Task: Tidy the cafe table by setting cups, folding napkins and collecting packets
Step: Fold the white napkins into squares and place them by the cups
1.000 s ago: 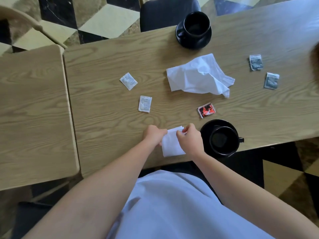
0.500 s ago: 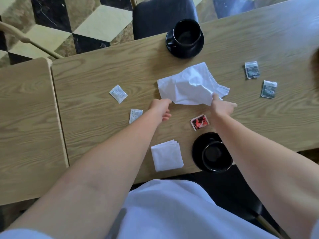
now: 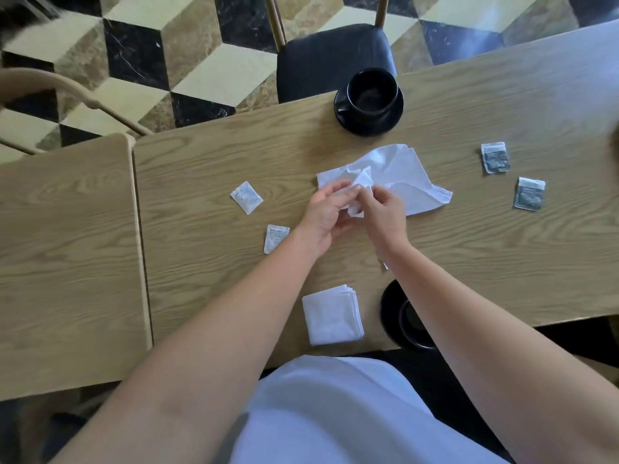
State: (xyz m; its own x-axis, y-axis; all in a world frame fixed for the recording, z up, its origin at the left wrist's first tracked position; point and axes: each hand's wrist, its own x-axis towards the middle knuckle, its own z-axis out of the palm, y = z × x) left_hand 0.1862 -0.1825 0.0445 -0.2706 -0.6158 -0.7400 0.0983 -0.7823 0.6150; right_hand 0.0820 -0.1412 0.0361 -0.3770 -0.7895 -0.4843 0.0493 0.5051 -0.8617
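The scene is lit brightly and evenly by soft daylight. A pale, bluish wash of glare is seen across the far right corner of the tabletop [image 3: 552, 78], where the wood grain is bleached out. Only faint, soft-edged shadows are cast, as under the crumpled napkin [image 3: 402, 175] and beside the far cup [image 3: 370, 92]. Strong wide-angle distortion is evident: the tabletop edges are bowed and the floor tiles [image 3: 201, 61] are stretched towards the corners. Slight motion blur is seen on the left hand [image 3: 326, 216] and right hand [image 3: 385, 212]. The print on the packets [image 3: 495, 157] is too soft to be read. The forearms and white garment [image 3: 335, 413] near the lens are rendered out of focus.
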